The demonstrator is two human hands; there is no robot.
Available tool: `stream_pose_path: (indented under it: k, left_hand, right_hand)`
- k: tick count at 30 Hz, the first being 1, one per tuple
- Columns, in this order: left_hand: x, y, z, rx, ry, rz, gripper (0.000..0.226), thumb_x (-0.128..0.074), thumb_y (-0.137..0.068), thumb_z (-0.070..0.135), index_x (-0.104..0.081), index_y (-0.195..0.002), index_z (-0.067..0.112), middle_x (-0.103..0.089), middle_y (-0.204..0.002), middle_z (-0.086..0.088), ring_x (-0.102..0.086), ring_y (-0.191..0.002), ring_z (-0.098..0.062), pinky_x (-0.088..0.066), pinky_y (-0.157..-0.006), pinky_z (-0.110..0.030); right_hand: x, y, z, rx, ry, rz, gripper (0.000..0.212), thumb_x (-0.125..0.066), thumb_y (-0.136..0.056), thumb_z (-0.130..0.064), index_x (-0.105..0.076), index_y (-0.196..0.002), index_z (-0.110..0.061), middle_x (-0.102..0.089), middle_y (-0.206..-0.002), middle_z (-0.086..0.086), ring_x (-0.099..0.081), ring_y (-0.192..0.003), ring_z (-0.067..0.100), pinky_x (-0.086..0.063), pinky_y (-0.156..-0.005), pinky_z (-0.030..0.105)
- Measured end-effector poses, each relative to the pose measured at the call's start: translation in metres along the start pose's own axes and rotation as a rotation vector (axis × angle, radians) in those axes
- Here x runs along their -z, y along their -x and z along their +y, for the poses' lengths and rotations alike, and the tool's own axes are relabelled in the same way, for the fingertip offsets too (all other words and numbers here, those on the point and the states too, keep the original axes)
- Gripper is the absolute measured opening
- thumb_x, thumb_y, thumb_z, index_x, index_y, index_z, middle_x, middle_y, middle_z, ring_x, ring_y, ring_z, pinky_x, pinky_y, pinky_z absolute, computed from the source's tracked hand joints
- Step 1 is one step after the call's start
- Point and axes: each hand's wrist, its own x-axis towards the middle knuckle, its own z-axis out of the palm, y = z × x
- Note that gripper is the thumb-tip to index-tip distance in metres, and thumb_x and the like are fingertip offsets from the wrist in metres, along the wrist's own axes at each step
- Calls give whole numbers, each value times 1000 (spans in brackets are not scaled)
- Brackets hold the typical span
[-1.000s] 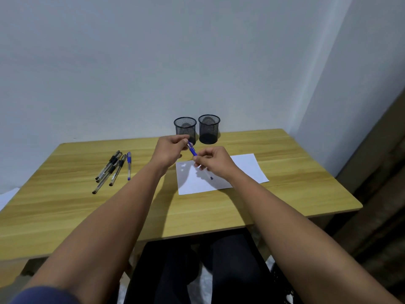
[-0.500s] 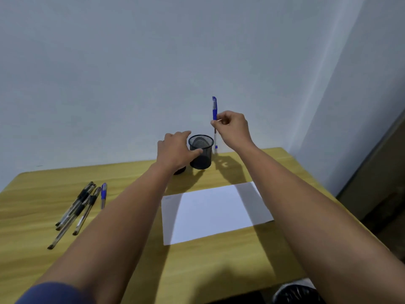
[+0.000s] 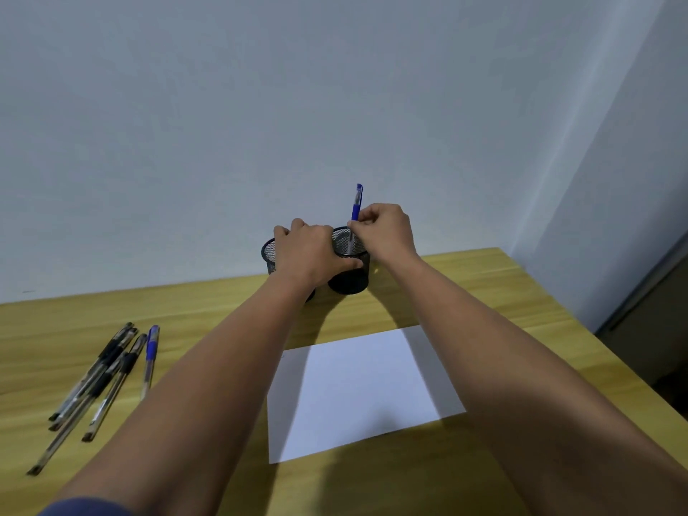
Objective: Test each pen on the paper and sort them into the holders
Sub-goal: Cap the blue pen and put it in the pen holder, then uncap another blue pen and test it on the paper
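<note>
Right hand point(image 3: 385, 232) pinches the blue pen point(image 3: 356, 206) upright, its tip already inside the right holder point(image 3: 350, 268); left hand point(image 3: 311, 255) grips this holder's side. If released tilted, the pen could tip the light holder toward the wall. Beside the holder, the worktop point(image 3: 484, 292) has free room on the right

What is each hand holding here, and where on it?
Right hand pinches the blue capped pen mid-barrel, tip inside the right black mesh holder. Left hand grips that holder's side.
</note>
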Motion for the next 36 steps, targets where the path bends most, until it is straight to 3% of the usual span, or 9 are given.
stream_pose_path:
  k: [1,4,7,10,13,18,23,30,36]
  left_hand:
    - [-1,0,1,1,10,3,69,-53,-63,90,-65,-92,28,-66,-82,5,-52,-103,-25,-36,-86,-45]
    - [0,2,2,7,17,14,68,-55,-64,89,-66,-92,28,-66,-83,5,-53,-103,-26,-35,-85,-45]
    - [4,11,0,6,12,40,69,-54,-65,90,-60,-88,25,-67,-86,4,-53,-104,-27,-37,-85,-45]
    - [17,27,-10,22,15,70,73,-41,-73,92,-58,-86,23,-68,-93,3,-55,-105,-27,-37,-85,-46]
    - [35,47,-29,53,21,101,76,-32,-85,85,-69,-106,22,-71,-105,1,-55,-111,-28,-38,-86,-46]
    - [62,89,-82,182,109,97,62,-41,-94,71,-68,-125,24,-71,-120,3,-54,-121,-28,-42,-94,-45]
    - [70,133,-146,307,126,37,43,-54,-98,46,-63,-135,26,-67,-131,5,-50,-130,-26,-41,-102,-45]
    - [50,172,-213,336,13,-176,41,-57,-97,35,-58,-138,36,-64,-136,5,-50,-132,-23,-44,-100,-44]
    - [32,178,-234,275,16,-245,37,-55,-95,32,-65,-129,42,-67,-132,12,-53,-128,-20,-39,-98,-44]
  right_hand:
    - [-1,1,0,-11,15,11,4,-80,-88,-24,-79,-91,-23,-81,-92,-2,-76,-94,21,-61,-88,38]
    - [0,6,0,-37,56,49,32,-74,-90,-23,-79,-121,-17,-80,-112,1,-74,-106,22,-57,-92,33]
    - [4,14,-3,4,68,64,40,-73,-93,-23,-71,-132,-17,-75,-113,1,-68,-101,19,-50,-86,28]
    - [9,25,-13,45,25,87,31,-70,-95,-22,-72,-126,-20,-72,-105,-1,-68,-94,18,-55,-86,31]
    - [10,42,-32,83,-37,90,24,-66,-95,-20,-75,-117,-21,-69,-95,-7,-68,-95,18,-55,-86,31]
    - [-15,86,-71,147,-54,-21,14,-68,-93,-20,-80,-100,-20,-70,-85,-7,-69,-87,17,-53,-81,30]
    - [-65,134,-92,201,40,-276,16,-70,-90,-23,-71,-75,-27,-66,-71,-15,-70,-83,17,-57,-78,32]
    - [-141,185,-97,180,170,-579,11,-76,-87,-27,-79,-80,-19,-79,-87,-4,-74,-87,20,-63,-85,41]
    - [-177,212,-104,187,336,-675,36,-79,-80,-53,-70,-89,-19,-74,-92,0,-70,-90,25,-56,-77,36]
